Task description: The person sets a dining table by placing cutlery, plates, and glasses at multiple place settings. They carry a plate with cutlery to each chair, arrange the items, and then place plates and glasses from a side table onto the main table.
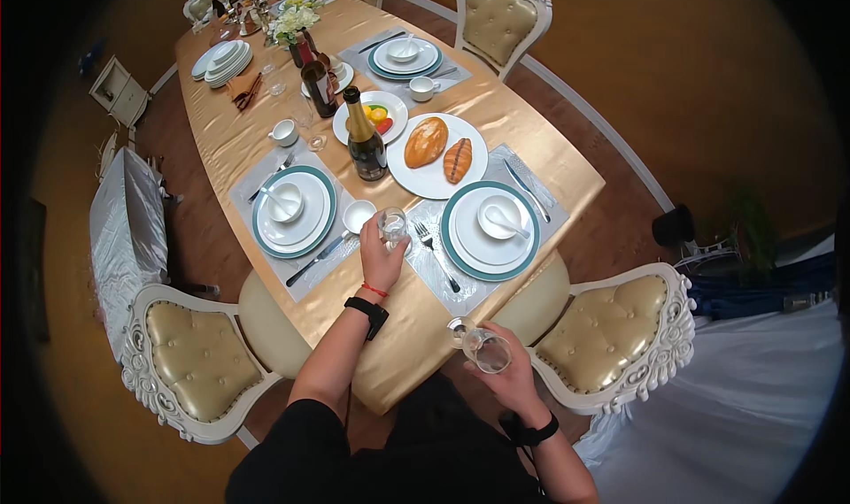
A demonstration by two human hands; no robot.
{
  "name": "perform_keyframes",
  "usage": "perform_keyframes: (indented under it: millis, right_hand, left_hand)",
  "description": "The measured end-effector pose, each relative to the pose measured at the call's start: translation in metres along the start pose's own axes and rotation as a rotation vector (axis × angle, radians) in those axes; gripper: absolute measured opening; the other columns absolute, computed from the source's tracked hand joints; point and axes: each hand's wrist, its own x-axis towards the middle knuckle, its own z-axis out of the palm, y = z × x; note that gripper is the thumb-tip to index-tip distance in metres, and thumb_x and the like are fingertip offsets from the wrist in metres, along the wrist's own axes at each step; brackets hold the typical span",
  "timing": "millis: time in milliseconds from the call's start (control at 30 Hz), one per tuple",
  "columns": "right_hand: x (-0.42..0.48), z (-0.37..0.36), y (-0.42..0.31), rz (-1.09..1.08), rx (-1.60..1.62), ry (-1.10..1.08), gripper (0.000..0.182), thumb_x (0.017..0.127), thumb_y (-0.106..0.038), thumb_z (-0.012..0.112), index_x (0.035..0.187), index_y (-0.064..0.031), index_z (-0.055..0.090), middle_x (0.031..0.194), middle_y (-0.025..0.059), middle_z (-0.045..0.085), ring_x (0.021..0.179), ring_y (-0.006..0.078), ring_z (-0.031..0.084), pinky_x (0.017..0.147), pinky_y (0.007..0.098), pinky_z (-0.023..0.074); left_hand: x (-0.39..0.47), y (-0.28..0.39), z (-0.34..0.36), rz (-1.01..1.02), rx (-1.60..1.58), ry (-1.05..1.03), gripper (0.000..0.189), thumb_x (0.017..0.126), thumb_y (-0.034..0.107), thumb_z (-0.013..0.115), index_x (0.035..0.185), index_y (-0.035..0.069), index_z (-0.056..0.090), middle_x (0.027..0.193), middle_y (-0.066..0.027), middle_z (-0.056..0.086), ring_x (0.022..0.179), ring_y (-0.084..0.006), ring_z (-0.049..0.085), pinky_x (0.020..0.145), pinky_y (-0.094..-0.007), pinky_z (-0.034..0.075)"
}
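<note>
My left hand [383, 252] grips a small clear glass [392, 224] over the table, beside a white cup [359, 216] and left of a fork [438, 257]. My right hand [508, 371] holds a clear stemmed glass [487, 350] just off the table's near edge, its foot pointing towards the table. Two place settings lie ahead: a teal-rimmed plate [256, 214] with stacked white plates, bowl and spoon on the left, and a like teal-rimmed plate [446, 228] on the right. A knife [315, 262] lies by the left stack, another knife [528, 192] by the right one.
Beyond stand a gold-necked bottle [366, 145], a dark wine bottle [320, 86], a plate [415, 180] with bread and a croissant, and a plate [392, 102] of fruit. Tufted chairs flank the near end, one left [199, 358], one right [607, 335]. White flowers [294, 23] stand farther back.
</note>
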Motion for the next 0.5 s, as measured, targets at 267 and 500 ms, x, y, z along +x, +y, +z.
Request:
perform_keyframes:
  millis: [267,500]
  right_hand:
    - [0.015,-0.050,0.009,-0.046,-0.053,-0.090,0.063,0.074,-0.008,0.084,0.128,-0.0009,0.053,0.122,0.0102,0.057,0.113,0.0198,0.058,0.097,0.0331,0.0468]
    - [-0.037,-0.118,0.012,-0.171,0.049,-0.143,0.066,0.073,-0.010,0.084,0.130,-0.0008,0.051,0.122,0.0106,0.058,0.112,0.0208,0.058,0.096,0.0333,0.0475]
  left_hand:
    - [-0.004,-0.010,0.027,-0.036,0.135,0.170,0.072,0.074,0.010,0.080,0.134,-0.001,0.042,0.120,-0.0162,0.049,0.114,-0.0305,0.050,0.093,-0.0402,0.047]
    - [-0.117,0.102,0.054,0.024,-0.059,0.163,0.049,0.077,0.010,0.075,0.118,-0.002,0.051,0.101,-0.0118,0.050,0.088,-0.0230,0.053,0.077,-0.0333,0.048]
